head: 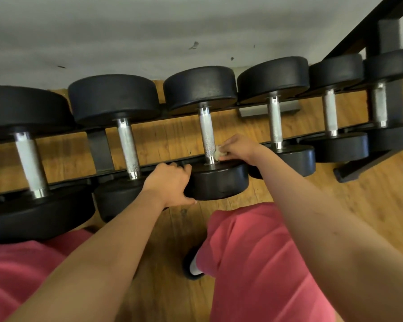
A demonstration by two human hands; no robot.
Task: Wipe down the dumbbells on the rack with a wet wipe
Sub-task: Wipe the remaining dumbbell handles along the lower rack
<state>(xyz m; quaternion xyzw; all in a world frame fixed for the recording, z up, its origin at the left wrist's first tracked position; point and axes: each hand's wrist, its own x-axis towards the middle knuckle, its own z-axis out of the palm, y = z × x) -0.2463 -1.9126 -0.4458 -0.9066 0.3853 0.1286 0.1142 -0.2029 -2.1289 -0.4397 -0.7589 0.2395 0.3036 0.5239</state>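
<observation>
Several black dumbbells with knurled silver handles lie side by side on a black rack [100,149]. My left hand [172,182] grips the near head [221,182] of the middle dumbbell, fingers over its top edge and thumb below. My right hand [240,147] pinches a small crumpled whitish wet wipe [219,153] against the lower end of that dumbbell's handle [206,133], just above the near head.
Larger dumbbells [30,159] sit to the left and smaller ones [330,117] to the right. A grey wall runs behind the rack. Wooden floor [370,194] lies below, with my pink-clad legs and one shoe [192,266] close to the rack's front.
</observation>
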